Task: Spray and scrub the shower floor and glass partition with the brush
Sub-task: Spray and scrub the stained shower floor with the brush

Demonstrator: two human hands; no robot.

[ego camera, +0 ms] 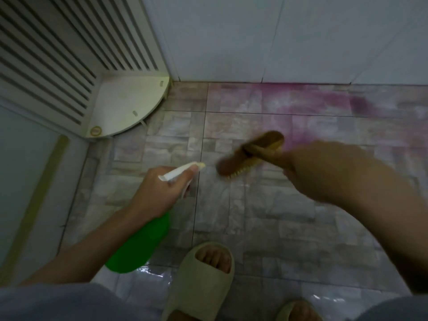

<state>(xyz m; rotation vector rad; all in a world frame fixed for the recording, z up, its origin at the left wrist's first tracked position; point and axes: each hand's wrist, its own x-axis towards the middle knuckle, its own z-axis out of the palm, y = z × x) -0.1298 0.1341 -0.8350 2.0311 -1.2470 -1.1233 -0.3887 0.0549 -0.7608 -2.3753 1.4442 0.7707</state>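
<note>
Left hand (162,188): is gripping the neck of the green spray bottle (139,246) at lower left of centre, nozzle pointing toward mid-frame.
Right hand (324,172): is clasping the handle of the brush (250,154), whose head is sitting at mid-frame, bristles down. The brush is blurred, so I cannot tell whether it is contacting the tiles.
Shower floor (254,216): is glistening wet at the bottom of the frame, and the pink stain (312,98) is spreading along the upper right, against the wall (278,38).
Step, judged: scrubbing the floor. Pressing the bristles flat and working in short overlapping strokes toward the pink patch is looking best, with the nozzle kept off the brush.
Edges: the corner shelf (129,105) is standing at upper left, with the wall joint running just behind the stain.
Open room: bare tiles are lying to the right of the brush. The slipper (199,281) at bottom centre is limiting backstrokes.
Glass partition: the pale panel (23,170) at far left may be it, but I cannot tell.
</note>
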